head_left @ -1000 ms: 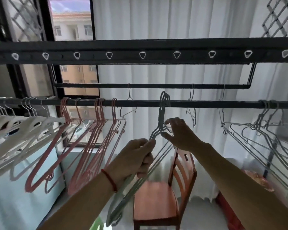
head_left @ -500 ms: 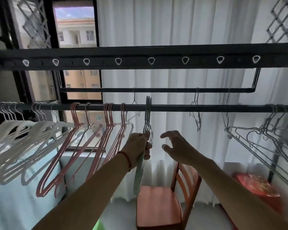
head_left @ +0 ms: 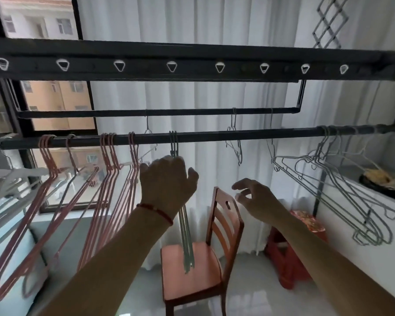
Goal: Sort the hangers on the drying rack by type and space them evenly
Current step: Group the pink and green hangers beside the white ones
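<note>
Overhead, a dark drying rack rod (head_left: 214,136) is seen running across the view, and everything else is placed against it. A small bunch of green hangers (head_left: 185,236) is hooked over the rod near its middle and hangs straight down, edge-on, in front of a wooden chair (head_left: 211,226). The left hand (head_left: 167,185), with a red cord at the wrist, is raised just beneath the rod where the necks of the green hangers come down; its back is turned to the camera, so whether the fingers are closed round the necks cannot be told. The right hand (head_left: 252,197) is held lower and to the right of that bunch, apart from it, with its fingers loosely spread and slightly bent and nothing held in them. Left of the green bunch, several groups of pink hangers (head_left: 110,179) are hung along the rod, and white hangers (head_left: 12,181) are gathered further left. Toward the rod's right end, grey wire hangers (head_left: 333,185) are clustered and slanted downward. A few thin wire hangers (head_left: 234,142) are hung from the thinner bar behind the rod.
</note>
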